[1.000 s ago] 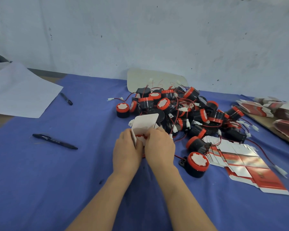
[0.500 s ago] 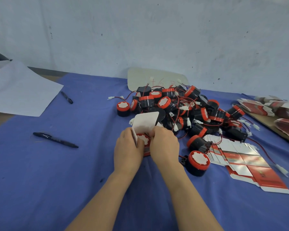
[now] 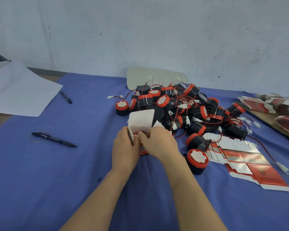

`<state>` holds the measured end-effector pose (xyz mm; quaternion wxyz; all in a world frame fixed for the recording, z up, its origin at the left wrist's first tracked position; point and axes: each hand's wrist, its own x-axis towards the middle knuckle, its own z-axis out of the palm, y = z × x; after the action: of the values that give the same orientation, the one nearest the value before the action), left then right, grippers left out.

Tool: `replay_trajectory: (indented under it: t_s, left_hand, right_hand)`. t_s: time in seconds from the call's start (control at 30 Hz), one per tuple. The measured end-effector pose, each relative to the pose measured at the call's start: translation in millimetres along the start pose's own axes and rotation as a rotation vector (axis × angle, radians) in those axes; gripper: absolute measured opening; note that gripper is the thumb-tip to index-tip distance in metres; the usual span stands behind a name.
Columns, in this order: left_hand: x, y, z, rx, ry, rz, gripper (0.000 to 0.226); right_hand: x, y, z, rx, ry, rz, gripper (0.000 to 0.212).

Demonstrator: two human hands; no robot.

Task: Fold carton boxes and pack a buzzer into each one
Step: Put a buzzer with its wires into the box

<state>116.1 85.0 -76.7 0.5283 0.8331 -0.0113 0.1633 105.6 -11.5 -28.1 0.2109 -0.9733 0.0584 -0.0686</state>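
Now the right hand has curled its thumb over the carton, pushing the buzzer deeper. The left hand grips the carton's side. The flap stands open towards twelve o'clock, so closing likely comes next; the buzzer pile is at one o'clock.

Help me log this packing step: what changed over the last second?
Very little. The right hand moved its thumb left across the open mouth of the carton, covering more of the buzzer tucked inside. The left hand still grips the carton's side, and its flap is still upright. The buzzer pile, flat cartons and pens lie as before.
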Motion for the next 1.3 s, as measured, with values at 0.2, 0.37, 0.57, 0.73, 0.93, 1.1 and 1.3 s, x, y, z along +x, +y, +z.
replay_trajectory:
  t_s: [0.2,0.37,0.57,0.73,0.93,1.1,1.3]
  left_hand:
    - [-2,1,-2,-0.084,-0.005,-0.013,0.009]
    - [-3,2,-3,-0.107,-0.025,-0.025,0.008]
    - [-4,5,-8,-0.115,-0.076,-0.031,0.023]
    - [12,-2,-26,-0.144,-0.361,-0.095,0.02]
    - [25,-7,-43,-0.428,-0.538,-0.219,0.032]
    - [14,-6,-22,-0.113,-0.293,-0.077,0.016]
    - [14,-5,-10,-0.115,-0.194,-0.084,0.016]
  right_hand:
    - [2,-14,-2,-0.077,-0.002,0.011,0.038]
    - [8,-26,-9,-0.125,-0.078,0.047,0.027]
    - [15,-34,-5,-0.132,-0.18,0.108,0.025]
    - [25,-34,-8,-0.145,-0.237,0.111,0.018]
    - [26,-27,-3,-0.181,-0.227,0.065,0.02]
    - [16,-12,-10,-0.089,-0.161,-0.05,0.021]
    - [2,28,-21,0.584,0.391,0.009,0.025]
